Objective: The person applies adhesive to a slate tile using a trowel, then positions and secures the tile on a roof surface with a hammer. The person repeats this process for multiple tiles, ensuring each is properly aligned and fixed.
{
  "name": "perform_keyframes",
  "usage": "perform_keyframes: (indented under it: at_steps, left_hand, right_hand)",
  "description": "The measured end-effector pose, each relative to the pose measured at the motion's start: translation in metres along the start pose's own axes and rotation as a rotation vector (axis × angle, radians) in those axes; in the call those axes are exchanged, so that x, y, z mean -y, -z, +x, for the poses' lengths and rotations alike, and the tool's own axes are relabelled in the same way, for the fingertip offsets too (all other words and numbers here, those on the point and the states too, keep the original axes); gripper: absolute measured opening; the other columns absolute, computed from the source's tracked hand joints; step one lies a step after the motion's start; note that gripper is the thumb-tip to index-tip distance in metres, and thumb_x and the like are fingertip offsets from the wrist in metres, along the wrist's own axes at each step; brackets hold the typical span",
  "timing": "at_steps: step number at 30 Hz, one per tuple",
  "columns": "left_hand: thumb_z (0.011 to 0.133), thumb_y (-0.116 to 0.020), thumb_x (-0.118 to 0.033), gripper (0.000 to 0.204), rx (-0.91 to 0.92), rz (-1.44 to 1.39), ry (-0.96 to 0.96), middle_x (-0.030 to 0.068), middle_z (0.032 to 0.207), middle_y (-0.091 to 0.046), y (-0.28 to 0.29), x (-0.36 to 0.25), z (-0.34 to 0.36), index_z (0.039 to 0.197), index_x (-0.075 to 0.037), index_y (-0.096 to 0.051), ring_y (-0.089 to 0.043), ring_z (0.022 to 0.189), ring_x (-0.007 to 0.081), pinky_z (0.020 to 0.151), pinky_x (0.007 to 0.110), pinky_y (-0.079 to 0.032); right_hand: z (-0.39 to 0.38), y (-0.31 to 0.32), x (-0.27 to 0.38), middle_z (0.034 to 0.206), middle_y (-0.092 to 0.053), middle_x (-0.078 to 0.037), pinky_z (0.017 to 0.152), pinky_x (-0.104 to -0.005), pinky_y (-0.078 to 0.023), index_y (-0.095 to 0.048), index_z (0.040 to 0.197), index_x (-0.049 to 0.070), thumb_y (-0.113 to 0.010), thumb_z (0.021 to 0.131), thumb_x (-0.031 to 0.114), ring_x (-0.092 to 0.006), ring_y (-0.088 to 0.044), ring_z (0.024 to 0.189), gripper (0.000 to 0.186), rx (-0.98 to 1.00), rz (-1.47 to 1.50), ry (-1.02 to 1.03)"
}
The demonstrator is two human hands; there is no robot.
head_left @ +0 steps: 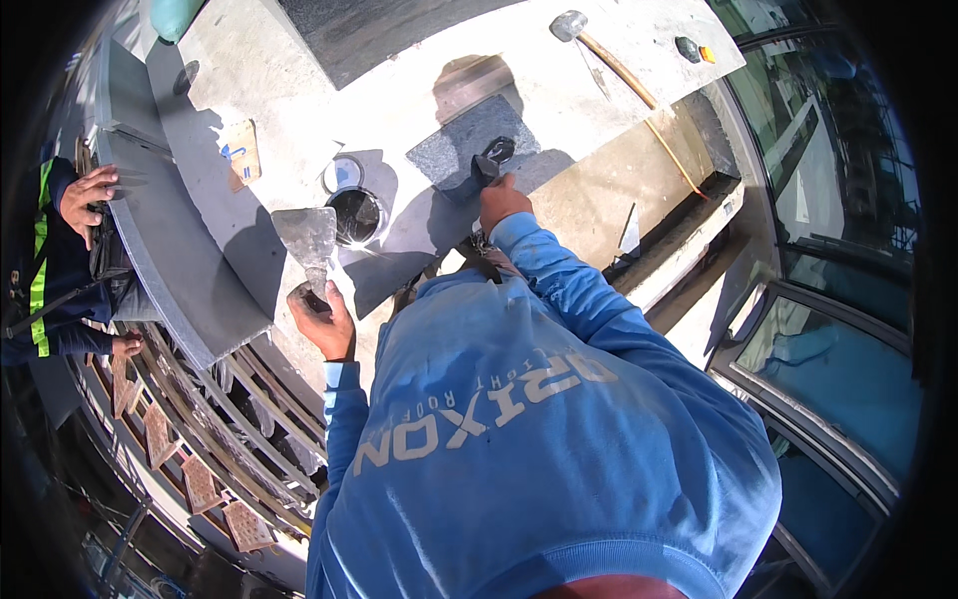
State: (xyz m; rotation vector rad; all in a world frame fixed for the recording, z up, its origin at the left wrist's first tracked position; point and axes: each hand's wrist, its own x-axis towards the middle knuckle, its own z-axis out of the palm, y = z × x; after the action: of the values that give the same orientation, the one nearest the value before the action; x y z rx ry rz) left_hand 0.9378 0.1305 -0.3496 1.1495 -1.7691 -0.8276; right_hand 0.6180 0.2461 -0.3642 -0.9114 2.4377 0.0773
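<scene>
My left hand (324, 321) is closed round the handle of a wide-bladed putty knife (304, 235), its grey, smeared blade pointing away from me. Farther to the right, my right hand (506, 205) grips a smaller dark spatula (485, 168). The spatula's tip touches or hovers over a dark, glossy patch of paste (500, 150) on a grey speckled stone slab (444, 150); I cannot tell which. Between the hands stands an open round tin (356, 217) with dark contents. Its apparent lid (342, 173) lies just beyond it.
A wooden-handled hammer (619, 68) lies at the far right, near a small orange object (707, 54). A tan sheet (241, 155) rests at left. Another person's hand (88, 203) is by a long grey panel (185, 255). Metal stair framing (200, 484) is lower left; glass windows (823, 369) stand right.
</scene>
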Motion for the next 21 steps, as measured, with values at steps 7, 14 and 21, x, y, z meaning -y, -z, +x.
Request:
perform_keyframes:
  at_steps: [7, 14, 21]
  left_hand:
    - [0.089, -0.076, -0.018, 0.033, 0.000, -0.026, 0.071, 0.0147, 0.091, -0.055, 0.002, 0.018, -0.008, 0.105, 0.005, -0.059, -0.055, 0.077, 0.0270, 0.071, 0.037, -0.046]
    - [0.089, -0.078, -0.017, 0.031, 0.223, 0.087, -0.124, 0.0210, 0.096, -0.061, 0.007, -0.016, 0.037, 0.106, 0.006, -0.064, -0.062, 0.084, 0.0391, 0.076, 0.043, -0.051]
    - [0.090, -0.076, -0.030, 0.042, 0.562, 0.264, -0.330, 0.0229, 0.103, -0.071, -0.014, -0.075, 0.112, 0.112, 0.004, -0.068, -0.070, 0.091, 0.0412, 0.079, 0.045, -0.056]
  right_hand:
    - [-0.008, 0.012, 0.020, 0.115, -0.063, -0.033, 0.093, -0.0486, -0.056, -0.073, 0.108, -0.002, -0.059, 0.088, 0.017, -0.0481, -0.069, 0.101, 0.031, 0.043, 0.123, 0.030]
    - [-0.009, 0.067, -0.036, 0.067, -0.064, -0.008, 0.052, -0.0326, -0.048, -0.072, 0.119, 0.002, -0.065, 0.097, 0.032, -0.0165, -0.061, 0.058, 0.038, 0.112, 0.924, 0.093]
    - [-0.042, 0.133, -0.039, 0.075, -0.066, -0.004, 0.052, -0.0249, -0.046, -0.065, 0.133, -0.002, -0.062, 0.104, 0.019, -0.0096, -0.057, 0.058, 0.036, 0.122, 1.340, 0.529]
